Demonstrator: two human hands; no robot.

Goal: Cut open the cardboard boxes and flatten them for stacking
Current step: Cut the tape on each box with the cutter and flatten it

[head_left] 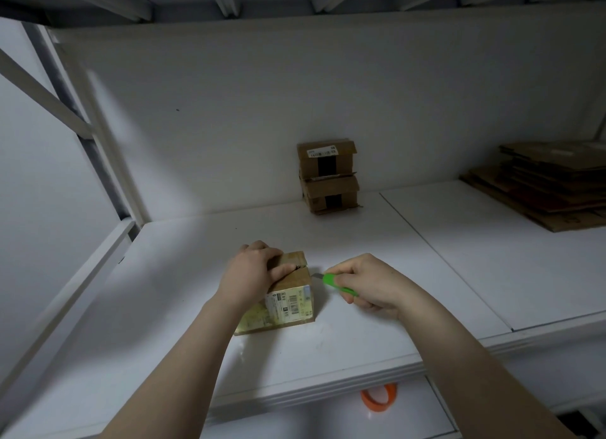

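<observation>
1. Left hand [254, 271]: lay on top of the small cardboard box [288, 304], fingers curled over its far-left edge, thumb across the top flaps, gripping it.
2. Right hand [367, 283]: closed round one green utility knife [337, 286]. The short blade pointed left at the box's upper right edge, just beside it; contact could not be told.
3. Small cardboard box, one: stood on the white shelf board [183, 274], set back from the front edge, printed label facing the person, top seam partly split.
4. Open room: bare board lay left of the box up to the shelf frame [108, 163], behind it to the back wall, and right of the knife hand up to the seam [426, 242] between two boards.
5. Stacked boxes [328, 176], two: one on the other, against the back wall, well apart from the hands.
6. Flattened cardboard pile [551, 189], one: at far right on the second board; sheet count unreadable.
7. Orange tape roll [378, 397], one: on the lower level, below the front edge.
</observation>
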